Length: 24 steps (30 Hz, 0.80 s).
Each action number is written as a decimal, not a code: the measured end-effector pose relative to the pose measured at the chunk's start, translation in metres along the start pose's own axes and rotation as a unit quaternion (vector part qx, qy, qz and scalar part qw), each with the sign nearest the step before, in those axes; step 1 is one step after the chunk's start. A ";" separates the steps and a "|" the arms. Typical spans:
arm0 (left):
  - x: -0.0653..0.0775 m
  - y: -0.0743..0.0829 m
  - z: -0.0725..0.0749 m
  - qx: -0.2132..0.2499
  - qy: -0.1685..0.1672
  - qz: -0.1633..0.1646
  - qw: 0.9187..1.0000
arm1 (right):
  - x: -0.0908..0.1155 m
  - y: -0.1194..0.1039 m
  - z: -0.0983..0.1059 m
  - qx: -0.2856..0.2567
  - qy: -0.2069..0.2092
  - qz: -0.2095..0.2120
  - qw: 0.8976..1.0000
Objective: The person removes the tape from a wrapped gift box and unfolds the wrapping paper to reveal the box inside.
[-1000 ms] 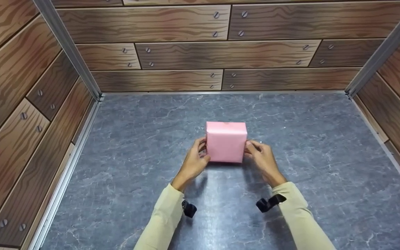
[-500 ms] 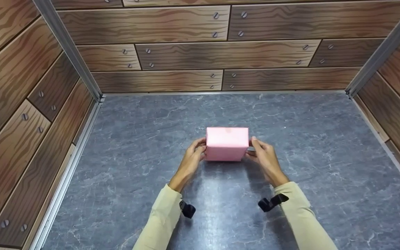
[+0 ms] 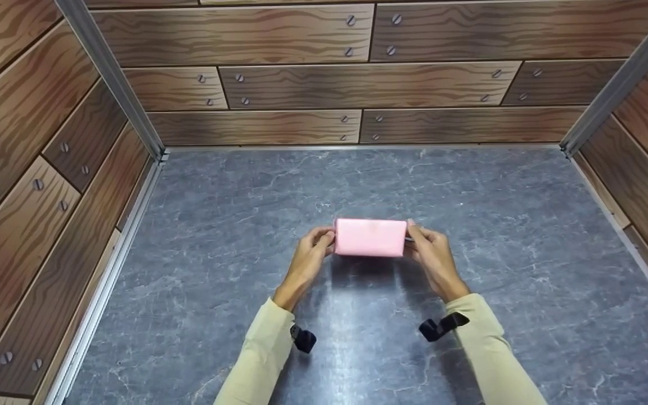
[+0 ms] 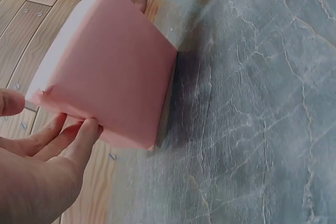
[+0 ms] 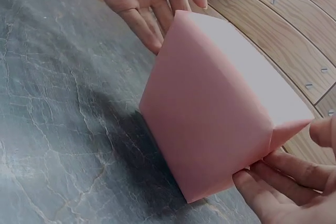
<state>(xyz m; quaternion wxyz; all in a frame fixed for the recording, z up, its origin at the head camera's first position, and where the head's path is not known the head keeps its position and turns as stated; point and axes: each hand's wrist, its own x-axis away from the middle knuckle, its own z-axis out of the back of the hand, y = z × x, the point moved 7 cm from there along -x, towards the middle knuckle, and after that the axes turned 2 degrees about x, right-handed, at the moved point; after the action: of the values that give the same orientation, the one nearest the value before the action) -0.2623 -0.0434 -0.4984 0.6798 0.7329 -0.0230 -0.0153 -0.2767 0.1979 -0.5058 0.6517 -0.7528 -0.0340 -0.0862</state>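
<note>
A pink paper-wrapped box (image 3: 370, 237) is held between both hands in the middle of the grey marbled surface. In the head view its narrow pale top faces up. My left hand (image 3: 308, 261) holds the left end, fingertips against that side and the thumb near the upper edge. The right hand (image 3: 435, 260) holds the opposite end in the same manner. In the left wrist view, the broad face of the box (image 4: 113, 61) shows, its lower edge close over the surface. The right wrist view shows the right fingers (image 5: 286, 174) against the side of the box (image 5: 210, 98).
Wood-print panels (image 3: 296, 87) with printed screws form the back wall, and similar panels (image 3: 54, 208) stand at left and right. Metal strips (image 3: 116, 270) edge the grey surface (image 3: 234, 197). A black wrist device sits on each pale sleeve (image 3: 262, 349).
The box has turned between the hands: its broad near face has gone from the head view and the narrow top now faces up. The hands shifted only slightly.
</note>
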 end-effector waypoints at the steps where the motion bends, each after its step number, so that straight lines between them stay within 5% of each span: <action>1: 0.000 -0.001 0.000 0.000 0.003 0.002 1.000 | 0.000 0.001 0.000 -0.002 -0.003 -0.002 1.000; 14: 0.000 -0.005 0.000 -0.033 0.012 0.004 0.999 | 0.000 0.008 -0.001 0.008 -0.006 -0.023 1.000; 24: 0.002 -0.011 0.001 -0.080 0.028 0.003 0.996 | 0.001 0.018 0.004 0.092 -0.008 -0.017 0.996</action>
<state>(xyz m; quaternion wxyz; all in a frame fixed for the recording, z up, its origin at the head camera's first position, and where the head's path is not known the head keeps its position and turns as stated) -0.2601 -0.0438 -0.5096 0.7368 0.6761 -0.0049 0.0060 -0.2728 0.1987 -0.5234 0.7163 -0.6897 -0.0600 -0.0873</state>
